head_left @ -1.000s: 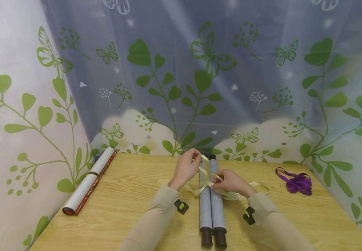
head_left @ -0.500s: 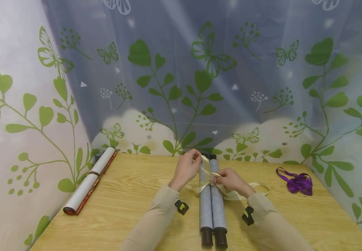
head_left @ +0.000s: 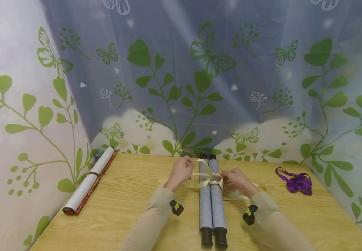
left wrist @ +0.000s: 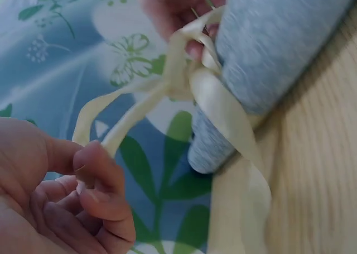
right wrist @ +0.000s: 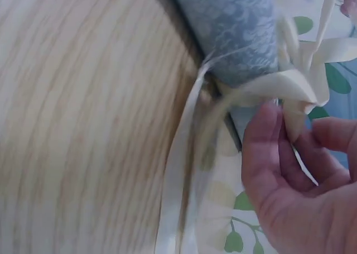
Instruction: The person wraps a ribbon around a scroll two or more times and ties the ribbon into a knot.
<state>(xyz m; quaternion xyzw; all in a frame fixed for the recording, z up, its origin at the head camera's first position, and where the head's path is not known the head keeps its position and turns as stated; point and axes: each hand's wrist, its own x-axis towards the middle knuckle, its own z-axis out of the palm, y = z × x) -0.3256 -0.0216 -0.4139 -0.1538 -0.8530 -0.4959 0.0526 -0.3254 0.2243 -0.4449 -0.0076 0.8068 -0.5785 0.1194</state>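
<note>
Two blue-grey rolled scrolls (head_left: 217, 211) with dark brown ends lie side by side on the table. A cream ribbon (left wrist: 223, 106) crosses over their upper part in a loose knot with loops. To the left of the scrolls, my left hand (head_left: 181, 170) pinches a looped length of it between thumb and fingers, stretched out from the knot. Close by the right scroll, my right hand (head_left: 238, 181) pinches the ribbon near the knot with its fingertips, which also show in the right wrist view. Loose ribbon tails (right wrist: 175, 181) trail down onto the table.
At the left edge of the wooden table (head_left: 137, 216) lies a white scroll (head_left: 81, 188) tied with a dark band, a red patterned strip along its side. A bundle of purple ribbon (head_left: 298, 183) lies at the right. A patterned curtain (head_left: 181, 87) hangs behind the table.
My left hand has moved left and slightly down, drawing the ribbon loop out. My right hand has shifted right, and the knot over the scrolls has drawn tighter.
</note>
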